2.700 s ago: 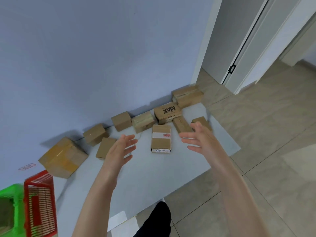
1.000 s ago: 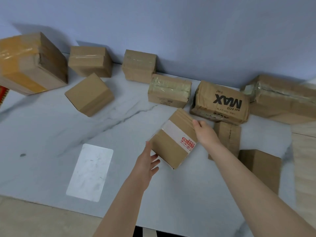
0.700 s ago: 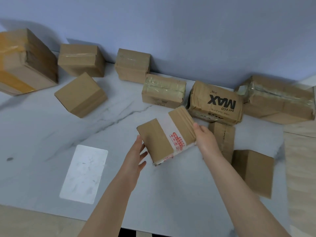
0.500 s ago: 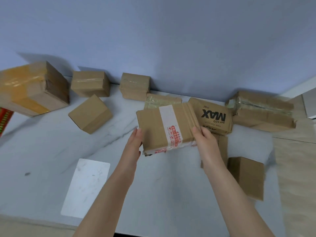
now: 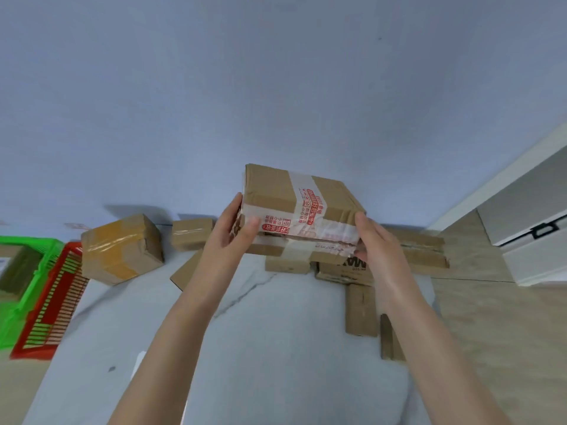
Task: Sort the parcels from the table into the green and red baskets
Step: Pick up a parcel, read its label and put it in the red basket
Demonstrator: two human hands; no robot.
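A flat cardboard parcel with white tape and red print [image 5: 294, 207] is held up in the air above the table, in front of the wall. My left hand [image 5: 228, 237] grips its left end, thumb on the near face. My right hand [image 5: 376, 240] grips its right end. The green basket [image 5: 18, 271] and the red basket [image 5: 52, 305] stand side by side at the far left, beyond the table's left end. Something brown lies inside the green one.
On the white marble table [image 5: 276, 332] lie several more parcels: a large yellow-taped box [image 5: 119, 250], a small box [image 5: 190, 234], a box printed MAX [image 5: 346, 271], and narrow boxes [image 5: 360, 308] at the right. A white door [image 5: 521, 228] is at the right.
Both hands have taken the taped parcel off the table, turned it and lifted it higher. The view has tilted up and the baskets have come into sight at the left.
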